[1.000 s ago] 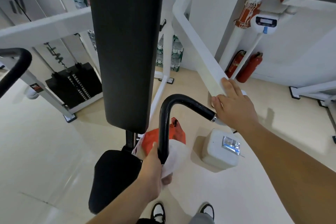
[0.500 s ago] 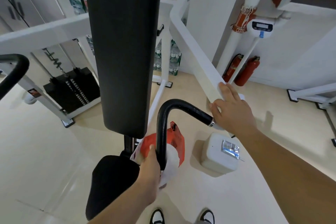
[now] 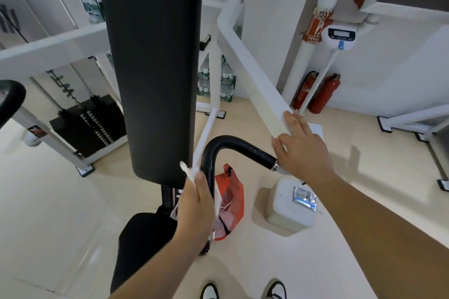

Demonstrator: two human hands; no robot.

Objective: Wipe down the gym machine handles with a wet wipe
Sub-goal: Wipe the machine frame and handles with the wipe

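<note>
A curved black handle [image 3: 233,143] of the gym machine bends from a white arm [image 3: 257,85] down toward me. My left hand [image 3: 196,206] is wrapped around its upright part with a white wet wipe [image 3: 190,172] pressed against the bar; a corner of the wipe sticks out above my fingers. My right hand [image 3: 301,150] rests on the end of the white arm, just past the handle's chrome collar, fingers spread flat. Another black handle [image 3: 12,97] shows at the left edge.
The tall black back pad [image 3: 150,60] and black seat [image 3: 143,238] stand just left of the handle. On the floor lie a red bag [image 3: 230,192] and a white box [image 3: 286,209] with a foil wipe packet [image 3: 305,199]. A weight stack [image 3: 90,124] sits left; fire extinguishers [image 3: 323,92] stand against the right wall.
My left hand has slid up the handle's upright part with the wipe. The right hand has stayed on the white arm.
</note>
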